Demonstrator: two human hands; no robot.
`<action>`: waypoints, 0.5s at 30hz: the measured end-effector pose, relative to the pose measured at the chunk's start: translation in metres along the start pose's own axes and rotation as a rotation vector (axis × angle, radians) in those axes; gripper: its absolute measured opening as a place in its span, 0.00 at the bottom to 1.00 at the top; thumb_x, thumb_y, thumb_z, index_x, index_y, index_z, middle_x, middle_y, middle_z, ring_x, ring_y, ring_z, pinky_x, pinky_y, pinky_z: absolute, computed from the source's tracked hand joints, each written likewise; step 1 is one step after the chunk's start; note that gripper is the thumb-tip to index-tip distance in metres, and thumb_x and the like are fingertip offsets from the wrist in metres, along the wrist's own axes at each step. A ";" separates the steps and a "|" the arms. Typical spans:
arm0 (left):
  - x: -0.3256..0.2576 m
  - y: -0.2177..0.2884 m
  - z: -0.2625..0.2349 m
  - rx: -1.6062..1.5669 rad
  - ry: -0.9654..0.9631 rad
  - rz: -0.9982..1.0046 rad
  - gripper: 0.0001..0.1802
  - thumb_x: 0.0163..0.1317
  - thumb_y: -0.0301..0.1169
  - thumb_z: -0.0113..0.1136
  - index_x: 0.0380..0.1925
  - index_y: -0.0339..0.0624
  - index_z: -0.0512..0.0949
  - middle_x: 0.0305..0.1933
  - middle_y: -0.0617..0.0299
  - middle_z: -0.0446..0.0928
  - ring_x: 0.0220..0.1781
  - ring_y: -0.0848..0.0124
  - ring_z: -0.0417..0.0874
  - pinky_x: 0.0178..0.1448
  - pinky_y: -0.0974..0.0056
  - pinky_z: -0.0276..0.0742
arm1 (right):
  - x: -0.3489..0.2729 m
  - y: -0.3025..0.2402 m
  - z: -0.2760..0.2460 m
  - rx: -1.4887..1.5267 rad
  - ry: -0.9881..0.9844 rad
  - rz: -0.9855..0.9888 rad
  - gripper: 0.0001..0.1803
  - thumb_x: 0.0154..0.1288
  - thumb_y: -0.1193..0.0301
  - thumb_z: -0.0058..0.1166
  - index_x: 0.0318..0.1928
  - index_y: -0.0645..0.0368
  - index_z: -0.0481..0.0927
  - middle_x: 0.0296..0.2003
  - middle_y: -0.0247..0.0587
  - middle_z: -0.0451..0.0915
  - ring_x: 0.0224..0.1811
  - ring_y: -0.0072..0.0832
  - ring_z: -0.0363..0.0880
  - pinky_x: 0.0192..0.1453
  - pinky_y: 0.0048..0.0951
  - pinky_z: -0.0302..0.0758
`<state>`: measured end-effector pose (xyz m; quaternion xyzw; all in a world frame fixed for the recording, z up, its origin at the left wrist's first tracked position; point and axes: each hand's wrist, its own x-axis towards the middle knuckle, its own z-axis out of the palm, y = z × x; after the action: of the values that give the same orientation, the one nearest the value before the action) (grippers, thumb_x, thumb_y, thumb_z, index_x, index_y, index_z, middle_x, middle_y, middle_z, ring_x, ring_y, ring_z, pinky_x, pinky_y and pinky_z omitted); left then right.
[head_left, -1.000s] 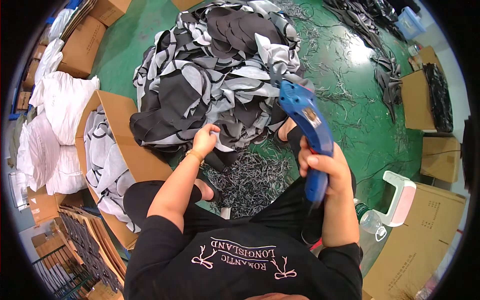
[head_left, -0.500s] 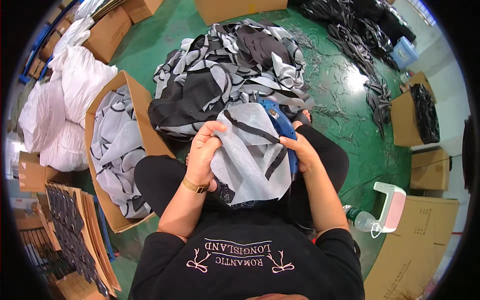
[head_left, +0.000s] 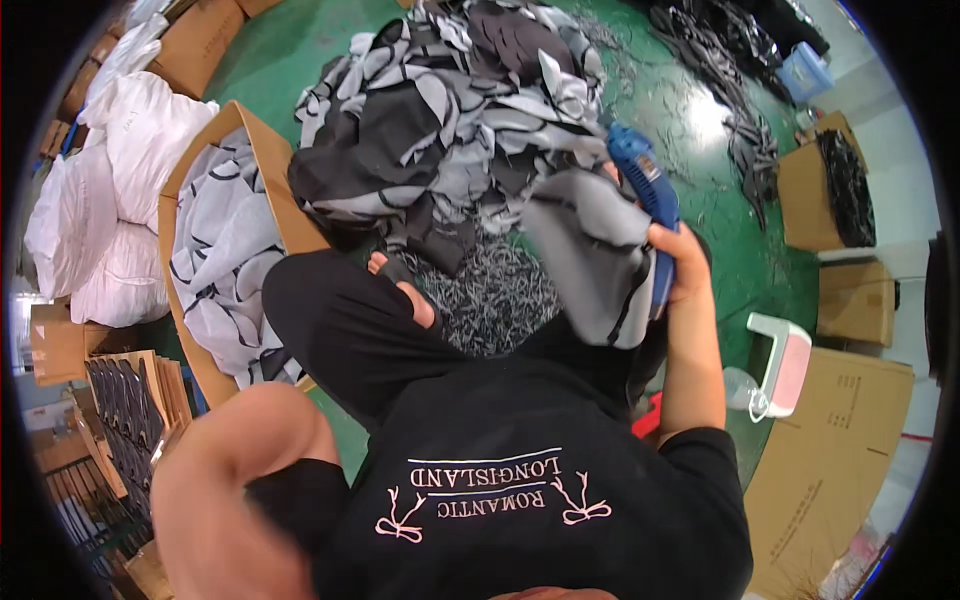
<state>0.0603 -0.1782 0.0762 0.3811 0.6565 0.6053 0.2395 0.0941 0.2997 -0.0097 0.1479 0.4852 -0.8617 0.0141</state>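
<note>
My right hand is closed around a blue handheld power tool with a long body and a rounded head. Under the thumb of the same hand hangs a grey fabric piece with a dark strip, blurred by motion. My left arm is bent up at the lower left, and its hand is out of the picture. In front of me lies a large heap of grey and black fabric pieces. Between my legs and the heap, thin dark fabric shreds cover the floor.
On the left stands an open cardboard box filled with grey fabric pieces, beside white sacks. To the right are a clear plastic bottle, a pink-and-white handled appliance, a flat carton and black scraps.
My left hand has let go of the fabric and left the picture, its arm folding back. The right hand has moved right and up with tool and fabric. The view has shifted, showing the shreds.
</note>
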 end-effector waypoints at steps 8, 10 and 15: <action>-0.413 0.061 -0.166 -0.080 -0.226 0.051 0.12 0.55 0.24 0.60 0.40 0.34 0.79 0.38 0.57 0.73 0.33 0.70 0.78 0.32 0.68 0.76 | -0.022 0.023 -0.039 0.216 0.149 -0.052 0.34 0.52 0.68 0.63 0.59 0.69 0.68 0.51 0.47 0.77 0.49 0.33 0.78 0.57 0.31 0.72; -0.398 0.060 -0.174 -0.083 -0.270 0.074 0.12 0.55 0.25 0.60 0.40 0.34 0.78 0.39 0.57 0.73 0.33 0.70 0.78 0.32 0.67 0.76 | -0.025 0.020 -0.028 0.255 0.093 -0.075 0.28 0.53 0.71 0.62 0.54 0.68 0.71 0.43 0.46 0.80 0.41 0.33 0.81 0.49 0.33 0.79; -0.323 0.045 -0.140 -0.102 -0.348 0.141 0.12 0.55 0.26 0.60 0.40 0.34 0.78 0.39 0.57 0.73 0.34 0.70 0.78 0.33 0.67 0.76 | -0.027 0.020 -0.032 0.238 0.098 -0.066 0.27 0.54 0.70 0.62 0.53 0.67 0.71 0.41 0.44 0.80 0.39 0.32 0.81 0.46 0.31 0.79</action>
<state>0.1530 -0.5198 0.0941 0.5124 0.5452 0.5782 0.3254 0.1313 0.3125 -0.0347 0.1742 0.3841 -0.9050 -0.0556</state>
